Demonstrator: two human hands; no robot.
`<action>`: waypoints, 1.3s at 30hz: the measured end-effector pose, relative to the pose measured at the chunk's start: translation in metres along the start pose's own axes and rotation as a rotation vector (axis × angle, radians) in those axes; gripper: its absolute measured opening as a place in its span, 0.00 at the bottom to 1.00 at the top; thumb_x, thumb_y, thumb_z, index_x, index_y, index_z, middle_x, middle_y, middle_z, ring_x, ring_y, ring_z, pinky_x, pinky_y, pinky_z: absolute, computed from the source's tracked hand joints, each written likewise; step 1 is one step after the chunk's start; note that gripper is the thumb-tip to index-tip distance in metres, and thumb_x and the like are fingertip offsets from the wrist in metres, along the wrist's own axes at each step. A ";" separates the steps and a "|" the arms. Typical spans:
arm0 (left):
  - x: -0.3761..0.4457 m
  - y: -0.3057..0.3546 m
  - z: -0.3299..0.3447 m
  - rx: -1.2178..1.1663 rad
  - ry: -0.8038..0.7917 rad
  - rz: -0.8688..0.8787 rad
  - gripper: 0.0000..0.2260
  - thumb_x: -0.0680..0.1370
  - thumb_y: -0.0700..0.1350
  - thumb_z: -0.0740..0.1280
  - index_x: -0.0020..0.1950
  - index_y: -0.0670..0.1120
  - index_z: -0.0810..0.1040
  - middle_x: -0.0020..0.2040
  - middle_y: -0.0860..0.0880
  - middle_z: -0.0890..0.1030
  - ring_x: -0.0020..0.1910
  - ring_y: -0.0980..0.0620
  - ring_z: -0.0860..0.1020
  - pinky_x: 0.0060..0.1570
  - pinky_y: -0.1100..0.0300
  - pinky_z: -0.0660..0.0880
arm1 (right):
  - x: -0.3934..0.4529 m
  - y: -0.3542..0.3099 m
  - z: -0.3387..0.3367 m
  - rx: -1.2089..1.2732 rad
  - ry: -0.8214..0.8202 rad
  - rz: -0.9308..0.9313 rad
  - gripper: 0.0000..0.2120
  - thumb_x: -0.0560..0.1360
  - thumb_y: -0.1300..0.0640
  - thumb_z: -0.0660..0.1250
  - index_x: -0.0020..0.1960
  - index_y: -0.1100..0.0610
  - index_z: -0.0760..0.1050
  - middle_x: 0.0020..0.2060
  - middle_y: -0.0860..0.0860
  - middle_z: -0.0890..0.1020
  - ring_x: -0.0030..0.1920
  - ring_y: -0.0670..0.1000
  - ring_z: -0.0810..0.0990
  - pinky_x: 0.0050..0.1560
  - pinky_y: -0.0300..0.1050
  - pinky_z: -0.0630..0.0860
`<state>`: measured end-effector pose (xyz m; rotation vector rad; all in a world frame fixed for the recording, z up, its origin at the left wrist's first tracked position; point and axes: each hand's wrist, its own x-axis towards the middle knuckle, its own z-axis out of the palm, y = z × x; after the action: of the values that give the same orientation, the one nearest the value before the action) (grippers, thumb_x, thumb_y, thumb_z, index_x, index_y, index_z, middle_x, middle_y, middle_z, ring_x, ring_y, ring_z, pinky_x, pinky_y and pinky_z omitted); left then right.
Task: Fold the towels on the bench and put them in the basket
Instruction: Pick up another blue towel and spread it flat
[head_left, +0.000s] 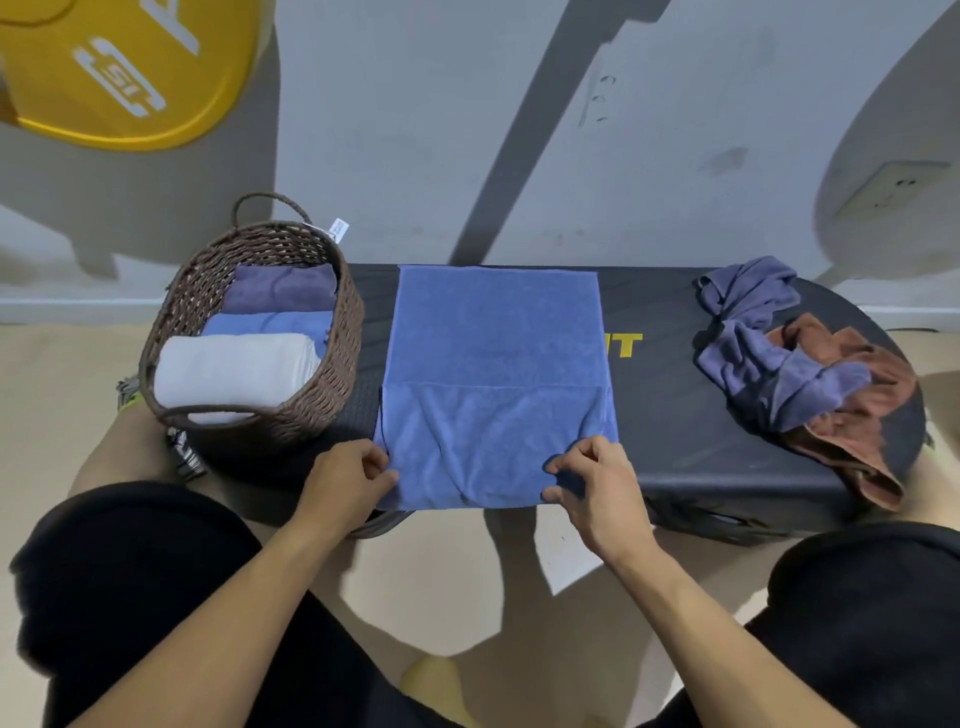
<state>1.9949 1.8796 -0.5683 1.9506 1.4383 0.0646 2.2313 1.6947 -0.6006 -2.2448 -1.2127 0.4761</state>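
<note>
Pinching the near edge of the blue towel (496, 358), your left hand (345, 480) holds its left corner and your right hand (592, 480) holds its right corner, with the fingers (563, 464) curled tight on the cloth. The blue towel lies flat in the middle of the dark surface (670, 415), its near part folded over. Left of the blue towel, just beside it, stands the brown basket (322, 395) with three folded towels inside: purple, blue and white. Right of the blue towel, well apart from it, a purple towel (763, 353) lies crumpled on top of a brown towel (857, 436).
</note>
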 end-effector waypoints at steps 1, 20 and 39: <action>0.000 0.000 -0.001 -0.006 -0.010 0.005 0.07 0.72 0.44 0.74 0.38 0.48 0.78 0.33 0.53 0.80 0.35 0.54 0.78 0.35 0.62 0.71 | -0.001 0.001 0.000 0.038 0.000 0.001 0.08 0.70 0.59 0.77 0.48 0.52 0.83 0.43 0.43 0.73 0.50 0.49 0.71 0.50 0.43 0.76; -0.054 0.058 -0.030 -0.890 -0.144 0.153 0.06 0.75 0.37 0.72 0.47 0.48 0.82 0.38 0.45 0.81 0.35 0.51 0.79 0.35 0.60 0.79 | -0.029 -0.132 -0.001 0.506 -0.021 -0.130 0.19 0.68 0.53 0.77 0.56 0.51 0.74 0.48 0.41 0.77 0.48 0.42 0.76 0.48 0.34 0.74; -0.025 0.096 -0.053 -0.509 -0.070 0.479 0.06 0.81 0.46 0.65 0.43 0.51 0.77 0.38 0.46 0.82 0.36 0.52 0.77 0.39 0.52 0.72 | 0.025 -0.134 -0.076 0.915 -0.287 0.000 0.08 0.72 0.55 0.76 0.46 0.58 0.81 0.32 0.44 0.81 0.33 0.42 0.77 0.40 0.35 0.74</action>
<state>2.0417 1.8713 -0.4661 1.7927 0.7798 0.5215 2.1981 1.7536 -0.4602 -1.4140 -0.8514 1.1147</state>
